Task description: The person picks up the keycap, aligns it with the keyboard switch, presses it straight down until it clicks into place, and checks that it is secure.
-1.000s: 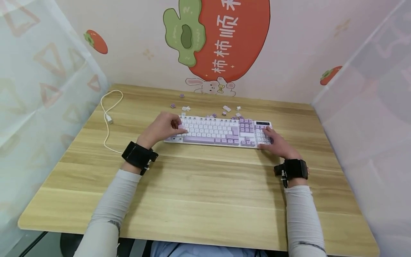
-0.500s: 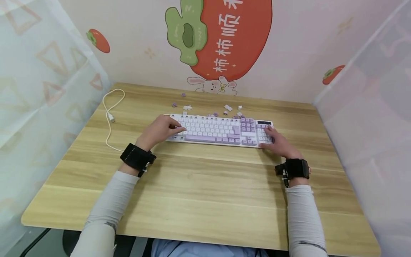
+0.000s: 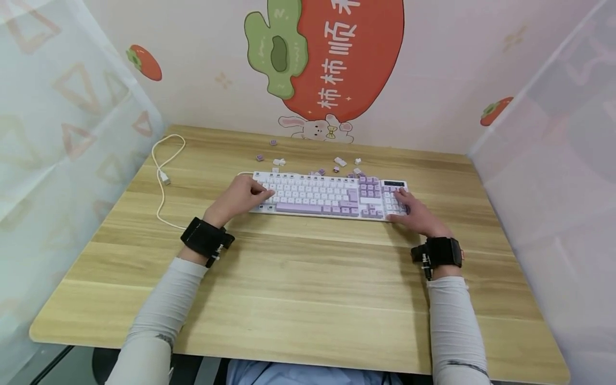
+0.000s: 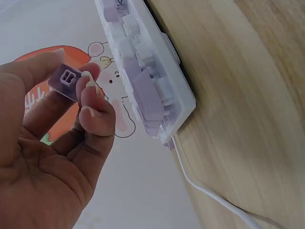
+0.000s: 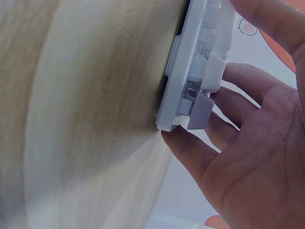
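Observation:
A white and purple keyboard (image 3: 313, 193) lies across the far half of the table. Over its left end, my left hand (image 3: 237, 199) pinches a purple keycap (image 4: 67, 80) between thumb and fingers. In the left wrist view the keycap's underside shows, with its cross-shaped socket, held apart from the keyboard. My right hand (image 3: 417, 215) grips the keyboard's right end, thumb at the near edge and fingers by the number pad. From the right wrist view, its fingers (image 5: 190, 148) wrap the corner beside a purple key (image 5: 201, 110).
Several loose purple and white keycaps (image 3: 340, 161) are scattered behind the keyboard. A white cable (image 3: 161, 198) with a USB plug (image 3: 164, 178) loops on the left of the wooden table (image 3: 308, 289). A printed wall (image 3: 202, 107) stands behind, with pale sheets at both sides.
My left hand has shifted slightly left over the keyboard, uncovering more of its upper left corner. The right hand keeps its hold at the right end.

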### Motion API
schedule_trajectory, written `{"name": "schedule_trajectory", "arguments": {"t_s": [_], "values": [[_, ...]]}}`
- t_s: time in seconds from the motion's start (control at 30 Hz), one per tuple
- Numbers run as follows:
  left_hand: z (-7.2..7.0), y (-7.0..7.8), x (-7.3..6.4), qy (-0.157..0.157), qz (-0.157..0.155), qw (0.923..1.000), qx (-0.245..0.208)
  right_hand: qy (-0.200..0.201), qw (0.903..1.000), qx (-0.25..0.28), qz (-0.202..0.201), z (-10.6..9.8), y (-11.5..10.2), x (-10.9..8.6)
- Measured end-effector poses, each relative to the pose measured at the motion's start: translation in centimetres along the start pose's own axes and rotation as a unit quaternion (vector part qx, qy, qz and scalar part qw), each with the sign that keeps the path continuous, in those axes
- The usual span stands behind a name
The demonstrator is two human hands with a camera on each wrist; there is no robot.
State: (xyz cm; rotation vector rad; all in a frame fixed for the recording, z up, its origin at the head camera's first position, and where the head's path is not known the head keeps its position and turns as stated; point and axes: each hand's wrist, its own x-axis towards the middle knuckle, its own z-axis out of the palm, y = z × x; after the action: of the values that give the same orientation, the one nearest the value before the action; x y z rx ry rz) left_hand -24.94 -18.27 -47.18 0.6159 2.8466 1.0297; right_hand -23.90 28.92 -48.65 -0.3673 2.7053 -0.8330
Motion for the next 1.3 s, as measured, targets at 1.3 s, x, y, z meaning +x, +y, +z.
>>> {"name": "schedule_trajectory", "arguments": {"t_s": [1.3], "values": [[1.7,0.6,0.6,-0.003,0.039,0.9882,0.148,-0.003,0.9999,-0.007,0.006,-0.2,-0.2,0.0]]}}
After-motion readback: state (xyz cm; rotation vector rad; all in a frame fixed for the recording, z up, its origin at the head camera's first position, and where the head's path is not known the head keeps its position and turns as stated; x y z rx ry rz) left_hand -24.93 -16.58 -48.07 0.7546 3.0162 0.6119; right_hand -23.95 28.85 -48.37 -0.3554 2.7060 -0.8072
